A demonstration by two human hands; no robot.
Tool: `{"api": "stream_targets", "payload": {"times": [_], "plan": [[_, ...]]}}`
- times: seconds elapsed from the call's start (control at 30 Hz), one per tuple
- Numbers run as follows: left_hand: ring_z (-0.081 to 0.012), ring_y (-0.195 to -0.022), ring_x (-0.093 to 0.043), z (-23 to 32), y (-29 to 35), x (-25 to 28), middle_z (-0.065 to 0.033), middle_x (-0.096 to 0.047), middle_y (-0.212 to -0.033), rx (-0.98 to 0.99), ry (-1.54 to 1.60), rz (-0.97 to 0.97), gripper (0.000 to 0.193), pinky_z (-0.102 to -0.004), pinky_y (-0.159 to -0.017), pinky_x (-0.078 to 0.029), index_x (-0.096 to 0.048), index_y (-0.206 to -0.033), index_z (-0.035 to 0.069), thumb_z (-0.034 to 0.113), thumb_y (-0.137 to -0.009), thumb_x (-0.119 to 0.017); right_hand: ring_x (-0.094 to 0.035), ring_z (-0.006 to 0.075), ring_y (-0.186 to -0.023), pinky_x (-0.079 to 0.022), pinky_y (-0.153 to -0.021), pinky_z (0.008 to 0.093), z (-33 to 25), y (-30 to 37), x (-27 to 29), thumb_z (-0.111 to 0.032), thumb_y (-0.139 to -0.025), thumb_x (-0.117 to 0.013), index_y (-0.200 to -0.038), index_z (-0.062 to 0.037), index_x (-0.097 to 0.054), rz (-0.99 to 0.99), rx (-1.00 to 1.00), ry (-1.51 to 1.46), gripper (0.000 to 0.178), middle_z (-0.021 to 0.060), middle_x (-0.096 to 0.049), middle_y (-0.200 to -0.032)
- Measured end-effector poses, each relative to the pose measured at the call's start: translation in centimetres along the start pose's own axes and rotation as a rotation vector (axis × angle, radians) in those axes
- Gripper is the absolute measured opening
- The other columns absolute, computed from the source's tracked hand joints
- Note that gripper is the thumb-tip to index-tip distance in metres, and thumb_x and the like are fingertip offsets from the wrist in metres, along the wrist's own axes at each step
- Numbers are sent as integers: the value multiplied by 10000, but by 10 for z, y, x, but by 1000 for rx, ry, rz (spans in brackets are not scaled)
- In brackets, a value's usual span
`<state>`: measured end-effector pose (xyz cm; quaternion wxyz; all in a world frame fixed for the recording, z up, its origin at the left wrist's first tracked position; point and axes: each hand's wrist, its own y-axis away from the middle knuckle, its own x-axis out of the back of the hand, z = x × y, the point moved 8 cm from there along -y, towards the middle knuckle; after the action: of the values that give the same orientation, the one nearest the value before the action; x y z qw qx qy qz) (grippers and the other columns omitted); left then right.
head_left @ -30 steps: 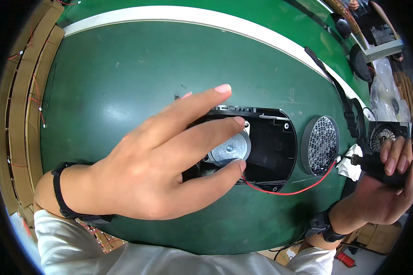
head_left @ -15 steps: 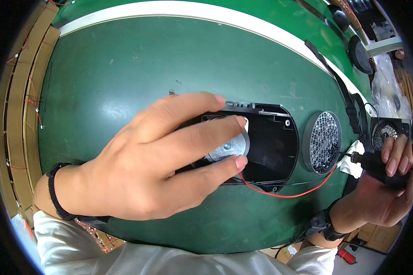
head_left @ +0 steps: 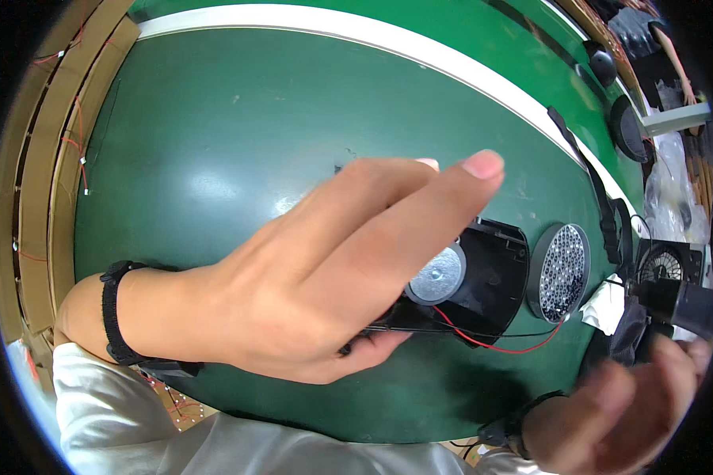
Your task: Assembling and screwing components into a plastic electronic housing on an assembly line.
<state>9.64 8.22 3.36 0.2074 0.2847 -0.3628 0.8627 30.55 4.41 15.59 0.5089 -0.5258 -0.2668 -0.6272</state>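
My left hand (head_left: pixel 293 285) grips the left part of a black plastic housing (head_left: pixel 495 277), thumb at its near edge and fingers over the top, index finger stretched out. Inside the housing sits a round silver speaker magnet (head_left: pixel 438 277), partly covered by my fingers. A red wire (head_left: pixel 503 349) and a black wire run from the housing toward a round dish of small screws (head_left: pixel 561 273). At the lower right my right hand (head_left: pixel 626 404), blurred by motion, has its fingers apart with nothing seen in them. Just beyond it is a black screwdriver-like tool (head_left: pixel 681 305).
Cardboard trays (head_left: pixel 40 190) with red wires line the left side. A white strip (head_left: pixel 333 17) borders the green table (head_left: pixel 182 119) at the back. On the right are a white tissue (head_left: pixel 604 305), a black strap (head_left: pixel 598 178) and a small fan (head_left: pixel 664 261).
My right hand has let go of the black tool and moved down and nearer. My left hand has shifted right, from fingers resting over the magnet to gripping the housing, which is now slightly tilted.
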Motion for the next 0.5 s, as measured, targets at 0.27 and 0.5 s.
{"api": "stream_targets", "payload": {"times": [0.27, 0.5], "plan": [[-427, -1166, -596, -6, 8, -11, -276, -370, -1560, -84, 111, 102, 1047, -483, -960, -504, -279, -1527, -137, 88, -660, -821, -432, 236, -692, -322, -607, 370, -26, -69, -92, -257, -582, -906, -911, -23, -709, -14, -802, -394, 449, 60, -460, -706], [-440, -1119, -602, -2, 8, -11, -279, -411, -1519, -175, 16, 140, 971, -481, -904, -533, -347, -1501, -128, 104, -681, -812, -395, 222, -587, -301, -588, 380, -15, -66, -107, -307, -552, -910, -815, -19, -723, -83, -866, -415, 433, 41, -373, -589]]}}
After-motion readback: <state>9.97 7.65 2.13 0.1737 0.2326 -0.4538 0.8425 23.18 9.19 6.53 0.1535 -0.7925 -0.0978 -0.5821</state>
